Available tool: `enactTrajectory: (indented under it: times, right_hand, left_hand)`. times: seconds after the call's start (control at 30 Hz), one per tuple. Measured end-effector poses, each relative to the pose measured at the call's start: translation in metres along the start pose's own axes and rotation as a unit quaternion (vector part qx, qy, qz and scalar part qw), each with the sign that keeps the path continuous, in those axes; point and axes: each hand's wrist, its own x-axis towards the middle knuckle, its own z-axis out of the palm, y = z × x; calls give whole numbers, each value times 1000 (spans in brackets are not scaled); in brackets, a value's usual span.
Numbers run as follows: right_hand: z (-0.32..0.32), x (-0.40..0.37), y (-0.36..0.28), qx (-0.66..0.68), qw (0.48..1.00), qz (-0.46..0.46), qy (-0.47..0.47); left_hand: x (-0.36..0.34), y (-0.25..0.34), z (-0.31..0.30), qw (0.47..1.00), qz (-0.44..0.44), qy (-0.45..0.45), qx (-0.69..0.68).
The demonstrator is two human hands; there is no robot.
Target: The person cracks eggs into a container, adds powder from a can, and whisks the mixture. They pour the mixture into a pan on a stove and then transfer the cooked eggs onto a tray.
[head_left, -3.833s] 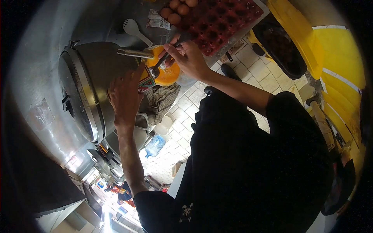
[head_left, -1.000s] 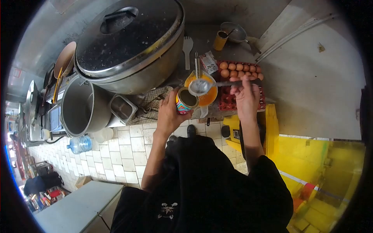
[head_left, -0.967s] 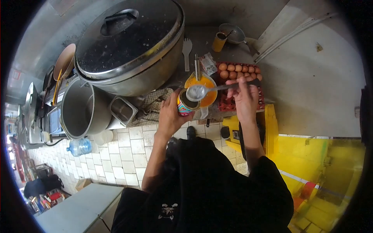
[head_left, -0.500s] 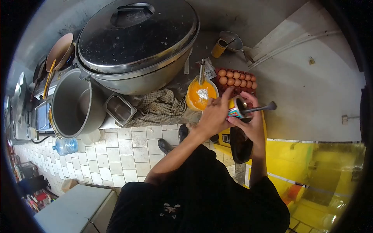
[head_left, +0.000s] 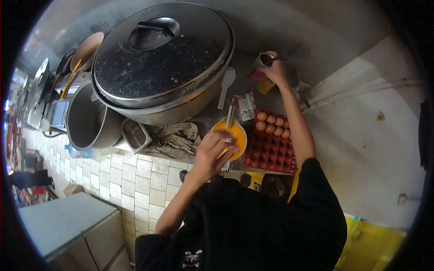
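Observation:
My left hand (head_left: 211, 153) hovers over a bowl (head_left: 244, 143) of orange-yellow liquid, its fingers drawn together. Something whitish shows at the fingertips, too small to name. A metal-handled utensil (head_left: 231, 114) leans in the bowl, its lower end hidden in the liquid. At the back of the counter, my right hand (head_left: 275, 72) grips an open-topped can (head_left: 257, 74) by its rim. A yellow container (head_left: 265, 86) stands below that hand, partly covered by it. Beside my right forearm lies a red egg tray (head_left: 266, 156) with several brown eggs (head_left: 270, 128) in its far part.
A large lidded pot (head_left: 158, 67) fills the back left of the counter. Near it are a white rice paddle (head_left: 227, 86), a packet (head_left: 246, 106), a checked cloth (head_left: 176, 141), a metal pan (head_left: 135, 135) and a deep grey pot (head_left: 86, 122). A wall (head_left: 361, 131) stands at right.
My hands have separated. The right hand has carried the can away to the back of the counter, and the left hand has moved left over the bowl. The dark spoon in the can is no longer visible.

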Motion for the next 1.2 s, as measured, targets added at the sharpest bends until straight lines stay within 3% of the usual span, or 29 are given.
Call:
enactTrajectory:
  times: [0.1, 0.17, 0.27, 0.3, 0.37, 0.4, 0.43, 0.5, 0.57, 0.6, 0.7, 0.73, 0.8, 0.83, 0.93, 1.07, 1.17, 1.2]
  right_hand:
    - [89, 63, 89, -91, 995, 22, 27]
    - [135, 80, 137, -109, 988, 88, 61]
    - [161, 89, 175, -99, 984, 109, 98]
    - [164, 86, 173, -91, 984, 104, 110]
    - [169, 84, 169, -214, 956, 68, 189]
    - [167, 81, 161, -276, 932, 54, 228]
    - [141, 56, 126, -154, 970, 29, 188]
    - [82, 5, 41, 113, 988, 12, 103]
    - [62, -63, 10, 257, 964, 69, 5]
    - [63, -95, 3, 293, 953, 41, -59]
    - [74, -165, -46, 294, 940, -17, -171]
    - [79, -177, -52, 264, 952, -9, -154]
    - [88, -190, -62, 204, 972, 1, -118]
    - [88, -197, -69, 230, 967, -3, -106]
    - [95, -217, -89, 338, 940, -30, -43]
    - [88, -220, -100, 464, 871, 93, -133]
    - [84, -224, -111, 396, 914, 77, -42]
    - [75, -225, -118, 442, 894, 63, -31]
  left_hand:
    - [-63, -1, -13, 988, -140, -38, 48]
    - [-108, -3, -12, 973, -228, -7, 28]
    - [-146, 5, -9, 919, -392, -12, 39]
    - [-148, 6, -4, 908, -419, 23, 1]
    - [-148, 7, 4, 876, -468, 87, -75]
    - [-144, 3, 4, 865, -497, 40, -60]
    - [-142, -3, 7, 855, -510, 14, -96]
    - [-137, -25, 18, 836, -523, -38, -164]
    - [-134, -41, 36, 884, -439, -81, -138]
    - [-132, -49, 45, 905, -392, -105, -124]
    - [-135, -69, 67, 872, -400, -197, -203]
    - [-135, -76, 70, 843, -430, -253, -203]
    - [-142, -78, 81, 859, -411, -209, -222]
    - [-144, -78, 81, 868, -401, -182, -231]
    - [-133, -70, 60, 842, -448, -228, -197]
    - [-148, -88, 52, 896, -350, -204, -181]
    - [-145, -93, 41, 887, -353, -230, -188]
    - [-147, -96, 41, 893, -337, -213, -207]
